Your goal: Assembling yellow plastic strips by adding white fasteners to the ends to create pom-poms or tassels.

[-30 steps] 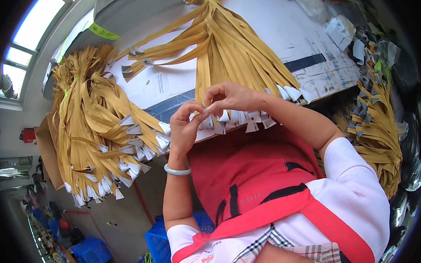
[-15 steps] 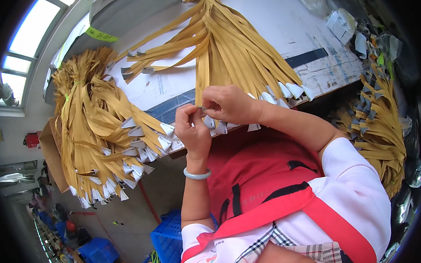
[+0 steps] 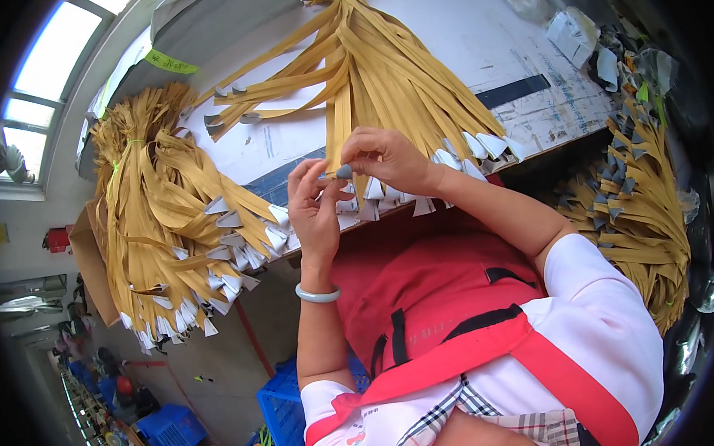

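Observation:
A bundle of long tan straps [image 3: 391, 72], tied at the top, fans out over the worktable, many of its ends tipped with folded white pieces [image 3: 492, 145]. At the near edge, one strap's end with a small grey tip [image 3: 343, 171] lies between my hands. My right hand [image 3: 390, 160] pinches it from the right, thumb and forefinger together. My left hand [image 3: 315, 213], below a pale bangle [image 3: 317, 296] on the wrist, closes its fingertips on the same strap end from the left. The fingers partly hide the tip. A few loose straps with grey tips [image 3: 213, 122] spread leftward.
A second tan strap bundle [image 3: 154, 167] with white tips hangs over the table's left edge, beside a cardboard box [image 3: 91, 264]. Grey-tipped straps [image 3: 639, 205] pile up at the right. Blue crates [image 3: 281, 406] stand on the floor, and plastic scraps [image 3: 574, 34] lie at back right.
Both hands have shifted slightly left and up. My left fingers have spread a little and turned, and the grey tip now shows more plainly between the hands.

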The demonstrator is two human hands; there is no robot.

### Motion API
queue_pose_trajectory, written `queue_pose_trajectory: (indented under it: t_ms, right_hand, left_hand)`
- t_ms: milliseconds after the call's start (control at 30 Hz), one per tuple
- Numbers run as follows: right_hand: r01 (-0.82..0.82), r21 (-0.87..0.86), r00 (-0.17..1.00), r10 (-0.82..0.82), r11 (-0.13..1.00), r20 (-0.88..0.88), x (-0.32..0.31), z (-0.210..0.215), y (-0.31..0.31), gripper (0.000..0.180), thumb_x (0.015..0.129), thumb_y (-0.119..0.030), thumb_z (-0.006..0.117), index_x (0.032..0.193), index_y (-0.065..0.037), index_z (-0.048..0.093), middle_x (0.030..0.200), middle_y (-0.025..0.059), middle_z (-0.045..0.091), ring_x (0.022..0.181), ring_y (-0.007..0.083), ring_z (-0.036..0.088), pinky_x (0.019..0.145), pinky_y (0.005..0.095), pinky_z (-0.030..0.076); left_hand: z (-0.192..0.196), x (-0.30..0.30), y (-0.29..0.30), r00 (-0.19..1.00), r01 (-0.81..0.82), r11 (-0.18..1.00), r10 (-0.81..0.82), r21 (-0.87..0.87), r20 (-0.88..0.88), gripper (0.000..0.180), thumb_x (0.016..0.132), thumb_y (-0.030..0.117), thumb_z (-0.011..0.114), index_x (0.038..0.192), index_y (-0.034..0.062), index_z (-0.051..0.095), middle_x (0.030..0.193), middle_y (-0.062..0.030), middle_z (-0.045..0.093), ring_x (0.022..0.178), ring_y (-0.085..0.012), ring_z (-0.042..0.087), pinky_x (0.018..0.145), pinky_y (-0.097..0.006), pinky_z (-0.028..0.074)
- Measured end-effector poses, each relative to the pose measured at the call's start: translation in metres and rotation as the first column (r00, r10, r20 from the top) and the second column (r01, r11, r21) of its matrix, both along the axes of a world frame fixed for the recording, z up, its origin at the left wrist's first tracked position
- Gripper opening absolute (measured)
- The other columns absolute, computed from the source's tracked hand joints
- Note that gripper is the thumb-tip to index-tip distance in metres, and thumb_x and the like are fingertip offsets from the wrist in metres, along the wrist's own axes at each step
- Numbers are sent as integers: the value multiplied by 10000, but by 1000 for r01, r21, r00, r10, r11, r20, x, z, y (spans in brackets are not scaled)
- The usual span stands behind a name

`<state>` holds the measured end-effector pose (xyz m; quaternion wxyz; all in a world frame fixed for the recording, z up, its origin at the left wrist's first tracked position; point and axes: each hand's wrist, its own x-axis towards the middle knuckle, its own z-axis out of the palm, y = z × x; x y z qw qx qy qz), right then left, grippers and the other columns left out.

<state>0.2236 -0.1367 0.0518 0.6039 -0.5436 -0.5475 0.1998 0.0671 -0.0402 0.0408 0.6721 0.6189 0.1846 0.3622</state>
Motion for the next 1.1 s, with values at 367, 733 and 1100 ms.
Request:
queue_pose_trajectory:
  t_ms: [367,733,1100]
  right_hand:
    - [104,-349,991,-128,932,-48,4,7,-6,178,966,-187,654,913,-20,619,731,-5,573,671,52,549,595,226,453]
    - [29,-552,689,383,833,615,22,1,-39,123,839,-191,713,913,-100,678,994,97,607,951,306,629,788,425,503]
    - [-448,-354,863,294,821,-411,31,27,-30,97,912,-92,692,935,-27,624,837,10,640,786,86,612,717,250,495]
  left_hand:
    - [9,-1,9,987,7,857,77,516,-141,120,832,-149,586,873,-40,557,870,-105,590,694,-153,629,609,-256,513]
    - [-5,-49,44,953,-142,918,228,370,-198,67,920,-14,640,987,-15,648,941,-54,636,826,-124,617,705,-246,507]
    - [6,10,-9,984,168,934,-141,314,-108,155,818,-73,698,959,-15,676,991,-92,675,937,-194,640,835,-288,503]
